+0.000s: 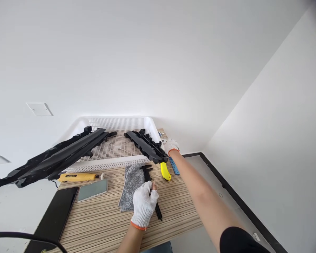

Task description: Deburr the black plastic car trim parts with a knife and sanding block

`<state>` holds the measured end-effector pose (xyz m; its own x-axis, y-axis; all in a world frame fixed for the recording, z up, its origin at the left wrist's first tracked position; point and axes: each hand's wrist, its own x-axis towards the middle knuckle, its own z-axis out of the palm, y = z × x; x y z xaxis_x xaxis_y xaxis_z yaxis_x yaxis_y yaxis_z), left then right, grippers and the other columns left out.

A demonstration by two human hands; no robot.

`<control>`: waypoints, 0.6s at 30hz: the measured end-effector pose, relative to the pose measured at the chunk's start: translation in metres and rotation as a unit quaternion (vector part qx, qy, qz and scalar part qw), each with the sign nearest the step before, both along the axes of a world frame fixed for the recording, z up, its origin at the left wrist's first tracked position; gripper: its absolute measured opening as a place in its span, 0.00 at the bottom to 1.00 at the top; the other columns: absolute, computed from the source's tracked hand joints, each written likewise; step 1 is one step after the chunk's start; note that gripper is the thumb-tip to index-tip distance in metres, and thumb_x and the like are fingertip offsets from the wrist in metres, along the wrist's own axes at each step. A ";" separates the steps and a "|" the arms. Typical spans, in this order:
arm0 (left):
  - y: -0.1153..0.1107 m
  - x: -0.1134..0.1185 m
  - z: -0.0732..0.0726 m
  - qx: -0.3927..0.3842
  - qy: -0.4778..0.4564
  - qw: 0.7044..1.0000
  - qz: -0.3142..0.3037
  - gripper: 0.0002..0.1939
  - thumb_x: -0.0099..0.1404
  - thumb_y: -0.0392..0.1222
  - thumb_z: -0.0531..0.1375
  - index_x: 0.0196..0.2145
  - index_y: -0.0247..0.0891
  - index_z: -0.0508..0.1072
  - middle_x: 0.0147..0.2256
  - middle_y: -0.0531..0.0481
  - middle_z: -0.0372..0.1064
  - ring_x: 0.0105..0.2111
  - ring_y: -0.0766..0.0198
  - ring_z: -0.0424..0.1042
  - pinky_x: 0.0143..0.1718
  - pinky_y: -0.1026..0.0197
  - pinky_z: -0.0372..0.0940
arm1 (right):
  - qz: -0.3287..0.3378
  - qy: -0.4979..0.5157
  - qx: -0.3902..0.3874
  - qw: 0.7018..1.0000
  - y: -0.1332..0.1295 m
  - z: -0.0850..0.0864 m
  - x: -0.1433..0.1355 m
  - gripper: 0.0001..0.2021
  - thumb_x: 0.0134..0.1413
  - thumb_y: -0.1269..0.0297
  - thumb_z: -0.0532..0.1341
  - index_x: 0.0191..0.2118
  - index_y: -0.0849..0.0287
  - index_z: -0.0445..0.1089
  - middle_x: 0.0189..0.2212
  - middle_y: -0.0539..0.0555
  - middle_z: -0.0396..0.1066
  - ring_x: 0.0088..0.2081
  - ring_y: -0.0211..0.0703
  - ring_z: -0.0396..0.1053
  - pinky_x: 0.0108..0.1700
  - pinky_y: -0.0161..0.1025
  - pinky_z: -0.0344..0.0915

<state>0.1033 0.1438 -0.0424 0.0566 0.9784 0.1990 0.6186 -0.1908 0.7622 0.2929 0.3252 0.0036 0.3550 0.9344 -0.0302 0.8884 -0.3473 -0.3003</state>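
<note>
Black sleeve (239,242) nearest camera. Right arm reaches far forward; right hand (171,144) is beside the basket's right wall, near a small metal piece (164,140). Its fingers are mostly hidden, can't tell opening or grip.

Caliper (146,173) lies at left hand (144,202), running past its thumb side. That hand is curled, thumb out, forearm coming up from below; can't confirm grip.

Grey cloth (130,188) just left of it. Yellow cutter (165,171) between hands, blue ruler (174,166) by right wrist. Basket (116,163) beyond left hand, black plastic parts (144,146) on it. Yellow power tool (80,177) left of left hand, label unreadable.
</note>
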 end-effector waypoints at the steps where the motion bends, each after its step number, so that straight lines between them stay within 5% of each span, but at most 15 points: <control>1: 0.000 0.000 0.000 -0.001 -0.002 1.000 0.003 0.20 0.68 0.47 0.50 0.20 0.42 0.51 0.17 0.52 0.54 0.20 0.63 0.55 0.27 0.58 0.44 | -0.009 0.003 -0.011 1.000 0.002 -0.001 -0.001 0.17 0.67 0.52 0.61 0.55 0.53 0.70 0.54 0.58 0.71 0.50 0.48 0.72 0.50 0.49 0.72; 6: 0.001 0.002 -0.002 0.001 -0.011 1.000 0.007 0.20 0.68 0.48 0.50 0.20 0.42 0.51 0.18 0.53 0.54 0.19 0.63 0.55 0.26 0.58 0.44 | -0.056 0.009 -0.018 0.998 0.007 -0.004 -0.003 0.26 0.65 0.47 0.58 0.59 0.61 0.67 0.56 0.69 0.66 0.57 0.61 0.68 0.54 0.53 0.69; 13: 0.001 0.004 -0.003 -0.010 -0.021 0.999 -0.035 0.19 0.69 0.49 0.48 0.21 0.42 0.54 0.19 0.52 0.57 0.22 0.62 0.59 0.28 0.58 0.47 | -0.071 0.046 -0.017 0.996 0.002 -0.012 0.002 0.35 0.58 0.42 0.60 0.61 0.67 0.64 0.58 0.73 0.63 0.60 0.66 0.65 0.55 0.56 0.67; 18: 0.000 0.005 -0.006 -0.010 -0.026 0.999 -0.037 0.20 0.70 0.50 0.47 0.21 0.42 0.54 0.19 0.52 0.57 0.22 0.62 0.59 0.28 0.59 0.48 | -0.035 0.101 0.015 0.994 0.004 -0.017 0.001 0.21 0.65 0.50 0.60 0.57 0.56 0.69 0.57 0.63 0.68 0.56 0.54 0.69 0.56 0.53 0.68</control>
